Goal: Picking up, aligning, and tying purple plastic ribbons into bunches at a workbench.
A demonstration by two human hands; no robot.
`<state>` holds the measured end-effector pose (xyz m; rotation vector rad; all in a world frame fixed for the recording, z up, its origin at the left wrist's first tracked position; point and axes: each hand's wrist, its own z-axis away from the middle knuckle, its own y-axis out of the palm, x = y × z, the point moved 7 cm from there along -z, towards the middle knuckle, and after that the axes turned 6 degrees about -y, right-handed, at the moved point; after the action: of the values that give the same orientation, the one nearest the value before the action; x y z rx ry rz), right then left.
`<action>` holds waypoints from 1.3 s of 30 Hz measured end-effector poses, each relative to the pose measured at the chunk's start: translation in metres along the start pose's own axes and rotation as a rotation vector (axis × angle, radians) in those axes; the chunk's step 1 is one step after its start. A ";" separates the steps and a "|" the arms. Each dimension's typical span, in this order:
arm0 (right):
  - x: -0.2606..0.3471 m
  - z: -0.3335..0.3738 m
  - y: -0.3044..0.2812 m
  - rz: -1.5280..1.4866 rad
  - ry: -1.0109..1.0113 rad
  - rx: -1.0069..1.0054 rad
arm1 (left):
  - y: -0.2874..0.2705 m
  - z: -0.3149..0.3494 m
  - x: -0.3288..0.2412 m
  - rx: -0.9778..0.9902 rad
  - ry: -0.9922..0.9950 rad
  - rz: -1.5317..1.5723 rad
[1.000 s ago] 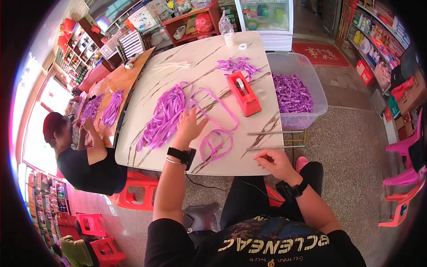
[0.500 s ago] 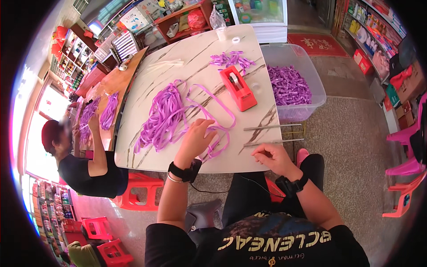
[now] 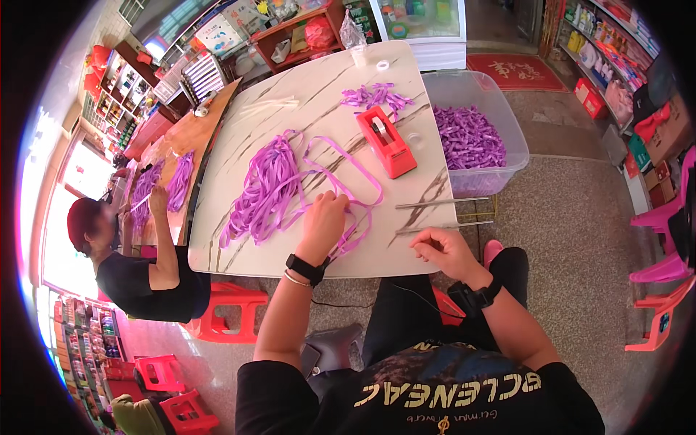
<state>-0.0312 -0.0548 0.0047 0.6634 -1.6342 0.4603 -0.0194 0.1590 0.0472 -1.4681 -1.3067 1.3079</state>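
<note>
A tangled pile of long purple ribbon (image 3: pixel 264 190) lies on the marble-patterned table (image 3: pixel 239 138), and one strand loops out to its right. Over that strand, my left hand (image 3: pixel 325 223) has its fingers closed on the purple ribbon. My right hand (image 3: pixel 444 252) is at the table's near right edge, its fingers curled in with thumb and forefinger close together; nothing shows in it. Two thin metal rods (image 3: pixel 442 203) stick out past the edge just beyond it. Farther off stand a red tape dispenser (image 3: pixel 395 156) and a small heap of short purple ribbon pieces (image 3: pixel 377 96).
A clear plastic bin (image 3: pixel 516 138) full of short purple pieces stands against the table's right side. White strips (image 3: pixel 270 106) and a tape roll (image 3: pixel 383 65) lie toward the back. At left, a person (image 3: pixel 145 272) handles purple ribbon at a wooden table (image 3: pixel 196 134). Red stools (image 3: pixel 232 312) stand below.
My left hand has moved slightly up and turned, and its fingers have closed on the ribbon strand. My right hand has stayed nearly in place, with its fingers drawn closer together.
</note>
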 end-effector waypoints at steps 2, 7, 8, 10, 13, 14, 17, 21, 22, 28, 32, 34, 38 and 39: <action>0.001 0.000 0.000 -0.004 -0.001 -0.002 | -0.001 0.001 0.001 0.006 0.032 0.002; 0.011 0.002 -0.008 -0.003 -0.045 -0.075 | -0.019 0.010 -0.025 0.111 0.126 0.187; 0.017 0.002 -0.008 -0.002 -0.046 -0.079 | -0.026 0.013 -0.035 0.164 0.121 0.320; 0.056 0.006 -0.007 0.177 -0.176 -0.117 | -0.044 0.018 -0.059 0.227 0.124 0.460; 0.109 0.012 -0.005 0.312 -0.346 -0.102 | -0.080 0.029 -0.103 0.377 0.223 0.858; 0.121 0.014 -0.002 0.316 -0.349 -0.109 | -0.090 0.031 -0.113 0.379 0.232 0.858; 0.152 0.026 0.000 0.157 -0.404 -0.133 | -0.114 0.036 -0.145 0.468 0.265 1.092; 0.169 0.045 -0.013 0.220 -0.362 -0.167 | -0.119 0.036 -0.175 0.559 0.372 1.084; 0.166 0.050 -0.018 0.200 -0.289 -0.153 | -0.118 0.036 -0.182 0.593 0.397 1.132; 0.175 0.076 -0.048 0.206 -0.192 -0.210 | -0.099 0.029 -0.202 0.719 0.396 1.257; 0.165 0.090 -0.064 0.104 -0.059 -0.244 | -0.086 0.027 -0.209 0.677 0.376 1.254; 0.168 0.094 -0.067 0.126 -0.108 -0.228 | -0.087 0.025 -0.210 0.473 0.423 0.992; 0.161 0.092 -0.065 -0.002 -0.048 -0.149 | -0.090 0.028 -0.220 0.271 0.514 0.903; 0.154 0.090 -0.061 -0.026 -0.018 -0.130 | -0.095 0.032 -0.222 0.116 0.618 0.764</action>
<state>-0.0717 -0.1833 0.1363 0.5921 -1.6550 0.3267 -0.0585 -0.0437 0.1775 -2.1556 -0.2573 1.1721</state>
